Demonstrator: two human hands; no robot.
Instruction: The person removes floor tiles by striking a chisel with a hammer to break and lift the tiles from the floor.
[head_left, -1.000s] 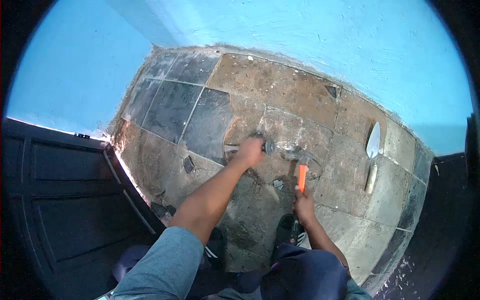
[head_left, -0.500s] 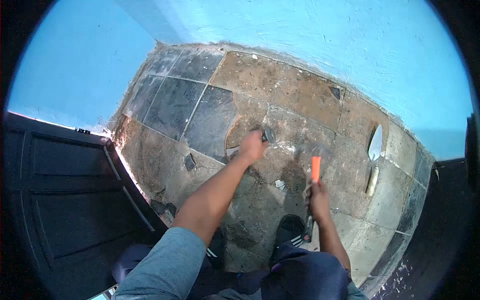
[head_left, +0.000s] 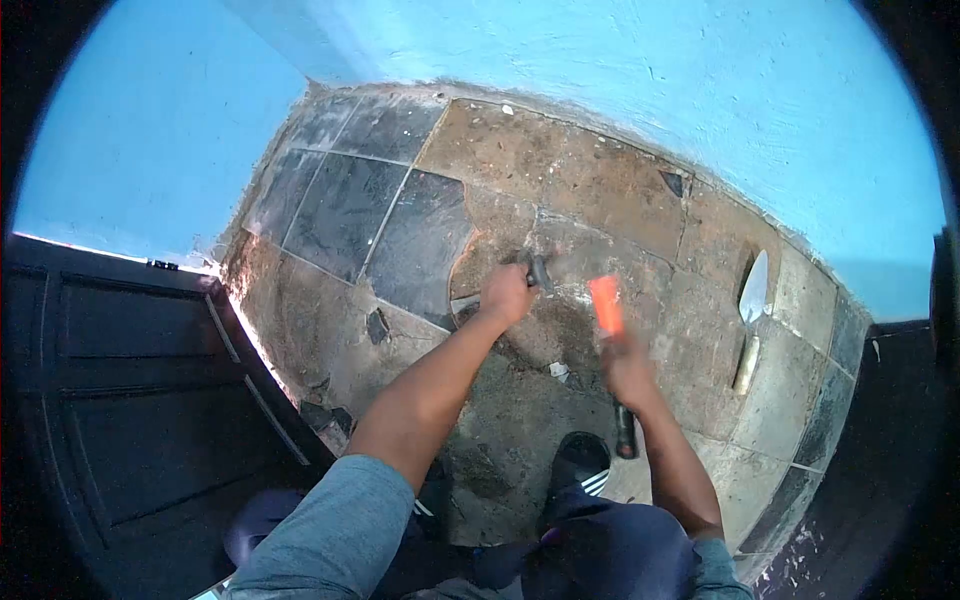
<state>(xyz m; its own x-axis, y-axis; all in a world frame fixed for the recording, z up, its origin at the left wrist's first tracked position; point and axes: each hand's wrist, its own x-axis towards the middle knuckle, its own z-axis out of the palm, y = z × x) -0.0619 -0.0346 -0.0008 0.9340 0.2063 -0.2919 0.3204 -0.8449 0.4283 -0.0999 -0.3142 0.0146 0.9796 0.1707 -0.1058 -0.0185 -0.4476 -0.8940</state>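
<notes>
My left hand [head_left: 508, 294] is closed around a dark chisel-like tool [head_left: 538, 272], held low over the bare floor just right of a broken dark tile [head_left: 418, 245]. My right hand [head_left: 628, 372] grips a hammer [head_left: 606, 305] with an orange upper part and a black handle end. The hammer's head is smeared by motion near the chisel's right side. Between my hands and a little nearer to me lies a small white chip [head_left: 559, 371].
A trowel [head_left: 754, 290] lies on the floor at the right. Dark fragments [head_left: 377, 326] rest at the left and near the blue wall [head_left: 640, 70]. A black panelled door [head_left: 150, 370] stands at the left. My shoes [head_left: 580, 462] are below.
My right hand and the hammer have moved left, bringing the orange part closer to my left hand. The left hand has hardly moved; its tool appears at a slightly different angle.
</notes>
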